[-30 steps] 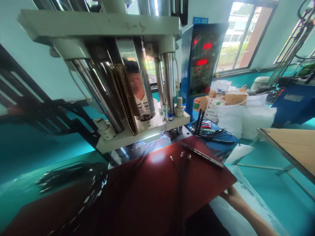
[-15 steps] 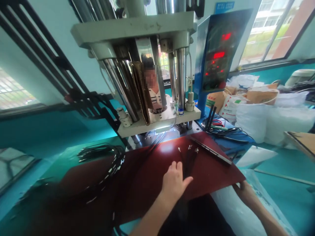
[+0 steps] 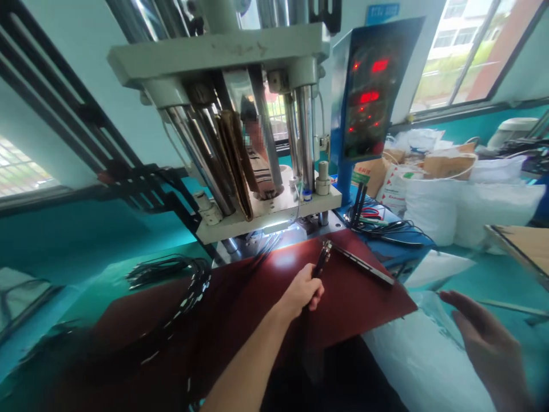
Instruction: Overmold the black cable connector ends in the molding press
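At the far left, a loop of black cables (image 3: 160, 266) lies over the green surface (image 3: 90, 306), and its pale-tipped ends curve near along the left part of the dark red board (image 3: 360, 306). The near left end of that curve fades into shadow, so the board's edge there cannot be made out. Rightward, the board's far edge meets the foot of the press (image 3: 266, 220), where thin cables run in beneath the lower plate. A wide stretch of red surface lies between the loop and the left hand (image 3: 302, 292), which is closed around a dark cable bundle (image 3: 321, 265) above the middle right of the board, metal tips pointing far. Right of the bundle only a narrow gap separates it from the metal strip (image 3: 364, 265), which slants along the board's right edge. Red surface shows from the strip to the board's near right corner. Beyond that corner, apart from the edge, the right hand (image 3: 484, 329) is loosely open, fingers parted, beside a translucent bag (image 3: 424, 343).

Counted left to right: one loop, its strands too many to tell; one press; one held bundle, too tightly gathered to count; one strip; one control box (image 3: 369, 97) with two red number displays; one brown-topped table (image 3: 523, 240).
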`<state>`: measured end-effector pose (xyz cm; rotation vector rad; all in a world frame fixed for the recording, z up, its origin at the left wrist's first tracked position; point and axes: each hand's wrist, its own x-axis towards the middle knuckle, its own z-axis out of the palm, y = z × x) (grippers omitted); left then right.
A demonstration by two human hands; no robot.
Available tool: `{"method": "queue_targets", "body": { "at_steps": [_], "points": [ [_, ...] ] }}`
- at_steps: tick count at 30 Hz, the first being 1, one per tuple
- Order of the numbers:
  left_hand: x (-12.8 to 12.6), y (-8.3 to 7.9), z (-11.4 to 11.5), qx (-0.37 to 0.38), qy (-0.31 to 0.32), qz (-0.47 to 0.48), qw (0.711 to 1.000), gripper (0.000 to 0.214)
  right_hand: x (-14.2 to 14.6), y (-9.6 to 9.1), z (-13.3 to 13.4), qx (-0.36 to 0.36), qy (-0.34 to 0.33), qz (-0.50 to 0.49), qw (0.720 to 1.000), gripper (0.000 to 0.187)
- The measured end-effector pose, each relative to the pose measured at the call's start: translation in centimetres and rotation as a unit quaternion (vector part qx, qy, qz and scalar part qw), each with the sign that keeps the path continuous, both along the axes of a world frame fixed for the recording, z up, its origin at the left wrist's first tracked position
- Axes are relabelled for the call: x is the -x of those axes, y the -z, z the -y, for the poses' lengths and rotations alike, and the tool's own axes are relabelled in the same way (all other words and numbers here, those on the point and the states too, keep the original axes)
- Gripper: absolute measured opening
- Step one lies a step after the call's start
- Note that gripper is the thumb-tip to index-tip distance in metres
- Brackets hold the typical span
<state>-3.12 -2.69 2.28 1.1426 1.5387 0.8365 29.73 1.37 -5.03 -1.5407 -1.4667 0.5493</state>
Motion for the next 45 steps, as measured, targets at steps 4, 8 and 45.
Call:
{"method": "queue_targets", "body": {
  "at_steps": [4,8,45],
  "points": [
    [-1.2,-0.6,3.1,0.004,0.011,0.287,0.958,0.029,5.5,-5.4,-0.6,0.009,-0.21,-0.219,0.953,0.038],
    [-3.0,-0.3,5.7,0.029,0.052,0.259,0.964,0.026,11.6,-10.0,-2.5,0.023,-0.477,-0.211,0.853,0.055],
    [-1.8,2.8,0.9,-0.019,-0.085,0.28,0.956,0.034,14.7,-3.9,-2.5,0.308,-0.371,-0.191,0.855,0.022]
  ]
}}
